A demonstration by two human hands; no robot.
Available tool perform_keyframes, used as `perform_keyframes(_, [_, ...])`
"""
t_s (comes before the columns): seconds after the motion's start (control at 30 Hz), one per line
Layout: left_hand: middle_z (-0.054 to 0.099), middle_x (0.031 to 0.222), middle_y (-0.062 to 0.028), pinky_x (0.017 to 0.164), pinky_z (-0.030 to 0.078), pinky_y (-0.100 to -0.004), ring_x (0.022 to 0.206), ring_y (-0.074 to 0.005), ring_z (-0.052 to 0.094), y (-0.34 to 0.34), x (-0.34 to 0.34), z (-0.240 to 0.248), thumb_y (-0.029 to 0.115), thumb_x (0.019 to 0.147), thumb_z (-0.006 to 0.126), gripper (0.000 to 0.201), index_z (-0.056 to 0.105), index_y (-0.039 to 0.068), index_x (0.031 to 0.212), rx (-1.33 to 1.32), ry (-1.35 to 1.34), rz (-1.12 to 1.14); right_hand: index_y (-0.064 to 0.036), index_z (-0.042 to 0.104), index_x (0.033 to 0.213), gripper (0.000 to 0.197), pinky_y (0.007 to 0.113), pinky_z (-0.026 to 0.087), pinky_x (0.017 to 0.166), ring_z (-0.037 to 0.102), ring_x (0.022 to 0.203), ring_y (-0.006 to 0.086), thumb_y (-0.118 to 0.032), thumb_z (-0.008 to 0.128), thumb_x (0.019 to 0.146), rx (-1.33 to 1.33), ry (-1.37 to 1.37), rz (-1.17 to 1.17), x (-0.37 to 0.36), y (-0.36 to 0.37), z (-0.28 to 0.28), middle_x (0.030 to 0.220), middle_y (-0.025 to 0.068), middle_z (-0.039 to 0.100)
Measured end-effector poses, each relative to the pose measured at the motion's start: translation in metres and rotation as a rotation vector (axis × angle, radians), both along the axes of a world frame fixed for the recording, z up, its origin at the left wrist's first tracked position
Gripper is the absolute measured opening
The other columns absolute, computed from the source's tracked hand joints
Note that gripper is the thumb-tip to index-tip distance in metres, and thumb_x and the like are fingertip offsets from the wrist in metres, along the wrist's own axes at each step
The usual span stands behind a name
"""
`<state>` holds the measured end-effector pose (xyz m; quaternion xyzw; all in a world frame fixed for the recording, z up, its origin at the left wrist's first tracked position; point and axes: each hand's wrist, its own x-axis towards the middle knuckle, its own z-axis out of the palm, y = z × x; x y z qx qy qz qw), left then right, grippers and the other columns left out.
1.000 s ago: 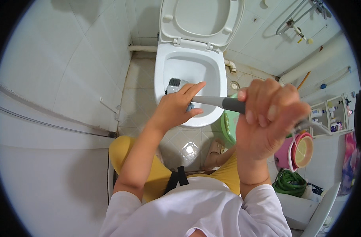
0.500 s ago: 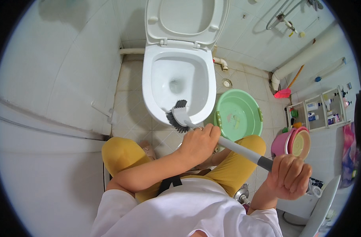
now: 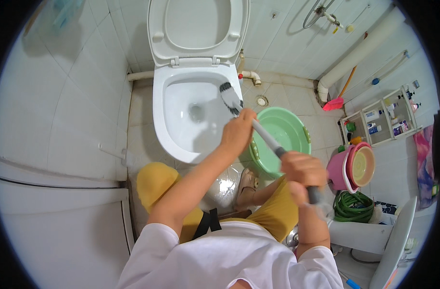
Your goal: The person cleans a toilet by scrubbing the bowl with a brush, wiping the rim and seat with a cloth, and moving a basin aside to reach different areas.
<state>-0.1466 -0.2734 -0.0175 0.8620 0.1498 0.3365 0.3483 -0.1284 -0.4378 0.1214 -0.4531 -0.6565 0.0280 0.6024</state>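
Both hands grip a long-handled toilet brush (image 3: 265, 133) with a grey-white handle and dark bristles. My left hand (image 3: 239, 130) is closed round the shaft just behind the head. Farther up, my right hand (image 3: 302, 171) wraps the dark grip. The brush head is over the right rim of the white toilet (image 3: 181, 155); whether its bristles touch the bowl I cannot tell. Lid and seat (image 3: 198, 26) are raised. Water shows at the bottom of the bowl.
A green basin (image 3: 283, 130) stands on the floor right of the toilet. Beyond it are a pink bucket (image 3: 338, 169), a coiled green hose (image 3: 353, 207), a white shelf (image 3: 381, 118) with bottles, and a red dustpan (image 3: 333, 104). A floor drain (image 3: 262, 100) lies behind the basin.
The brush head has moved from the bowl's front rim to its right side. Both hands have shifted forward, the right one also leftward. The view has shifted, and a foot shows beside the basin.
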Motion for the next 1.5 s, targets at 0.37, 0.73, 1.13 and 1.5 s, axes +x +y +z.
perform_keyframes(0.37, [0.057, 0.107, -0.0177, 0.071, 0.053, -0.0420, 0.081, -0.0338, 0.065, 0.053, -0.075, 0.020, 0.005, 0.079, 0.057, 0.024, 0.064, 0.012, 0.101, 0.065, 0.649, 0.211, -0.0035, 0.047, 0.061, 0.028, 0.030, 0.045, 0.059, 0.051, 0.056, 0.0156, -0.005, 0.060, 0.085, -0.209, 0.244, -0.081, -0.014, 0.080, -0.072, 0.060, 0.0056, 0.054])
perform_keyframes(0.73, [0.064, 0.098, -0.0108, 0.078, 0.051, -0.0399, 0.089, -0.0301, 0.064, 0.078, -0.139, 0.064, 0.022, 0.073, 0.073, 0.045, 0.062, 0.018, 0.117, -0.033, 0.772, 0.187, -0.0030, 0.046, 0.065, 0.028, 0.030, 0.040, 0.054, 0.049, 0.058, 0.0195, -0.012, 0.063, 0.086, -0.407, 0.116, -0.270, -0.005, 0.169, -0.155, 0.064, 0.0059, 0.054])
perform_keyframes(1.13, [0.066, 0.099, -0.0062, 0.076, 0.050, -0.0366, 0.091, -0.0237, 0.063, 0.103, -0.181, 0.099, 0.017, 0.074, 0.074, 0.042, 0.063, 0.014, 0.114, -0.139, 0.405, 0.485, -0.0032, 0.052, 0.128, 0.047, 0.027, 0.058, 0.068, 0.063, 0.104, 0.0290, 0.001, 0.047, 0.082, -1.380, 0.939, 0.488, 0.054, 0.087, -0.090, 0.127, 0.0207, 0.053])
perform_keyframes(1.5, [0.065, 0.085, -0.0042, 0.071, 0.048, -0.0347, 0.081, -0.0249, 0.061, 0.111, -0.183, 0.092, 0.018, 0.072, 0.073, 0.038, 0.064, 0.013, 0.108, -0.172, 0.328, 0.503, -0.0013, 0.034, 0.140, 0.065, 0.024, 0.044, 0.052, 0.057, 0.063, 0.0145, -0.006, 0.057, 0.079, -1.399, 0.553, -0.057, 0.043, 0.095, -0.091, 0.090, 0.0111, 0.059])
